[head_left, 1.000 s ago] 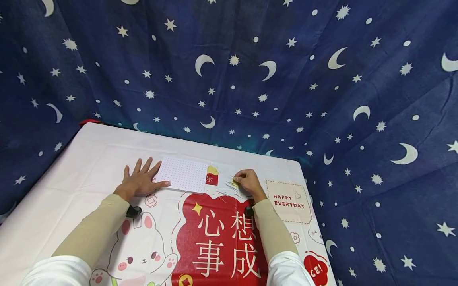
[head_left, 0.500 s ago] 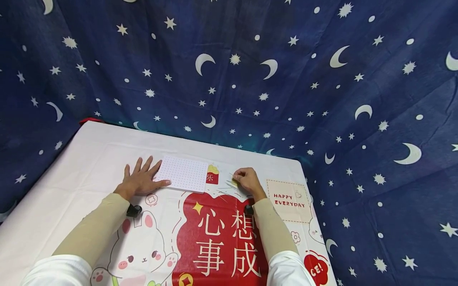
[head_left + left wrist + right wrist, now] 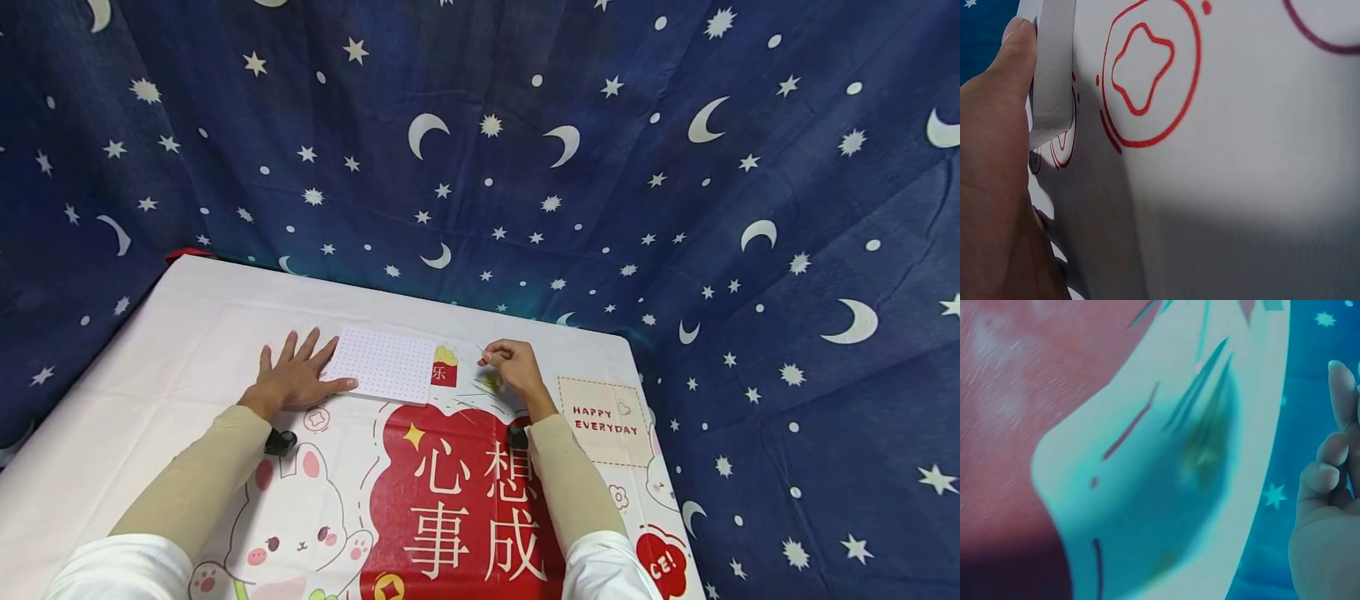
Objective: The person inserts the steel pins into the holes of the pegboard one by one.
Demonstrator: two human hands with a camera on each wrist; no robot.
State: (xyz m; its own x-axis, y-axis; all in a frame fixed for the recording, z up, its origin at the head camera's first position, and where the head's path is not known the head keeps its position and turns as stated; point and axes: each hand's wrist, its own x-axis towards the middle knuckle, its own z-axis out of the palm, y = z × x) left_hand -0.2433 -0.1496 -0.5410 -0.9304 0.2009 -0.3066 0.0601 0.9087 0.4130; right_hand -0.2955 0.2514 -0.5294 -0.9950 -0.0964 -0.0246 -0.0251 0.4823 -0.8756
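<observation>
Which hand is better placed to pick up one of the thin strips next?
Right, I'd judge: the right hand is close to the thin strips; the left hand is spread against the dotted board.

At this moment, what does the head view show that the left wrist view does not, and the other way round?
Only the head view: the right hand, the HAPPY EVERYDAY print and the large red panel. Only the left wrist view: the side of the white board in close-up, beside the thumb. Both: the left hand, the white board, a red-outlined round print and blue cloth.
</observation>
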